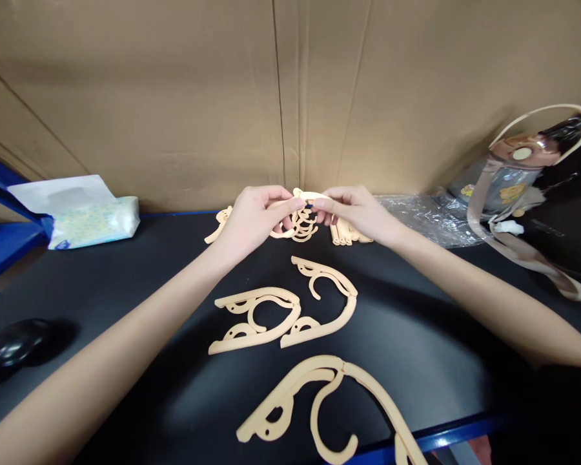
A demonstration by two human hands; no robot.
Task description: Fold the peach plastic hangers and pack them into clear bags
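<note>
Both my hands reach to the back of a black table [416, 323]. My left hand [252, 216] and my right hand [356, 210] pinch the two ends of a thin beige curved plastic piece [310, 196], fingers closed on it. Just below it lies a small pile of similar curved hanger pieces [304, 227] and a stack of straight beige pieces [345, 234]. Nearer to me lie two folded beige hangers [252, 320] [326, 303] side by side. A larger opened hanger with a hook [319, 400] lies at the front edge.
A cardboard wall [281, 97] stands behind the table. A white tissue pack [87, 216] sits at the back left by a blue frame [0, 213]. Clear plastic wrap [426, 216] and a strapped drink bottle [518, 171] lie at the right. A black object [14, 342] is at left.
</note>
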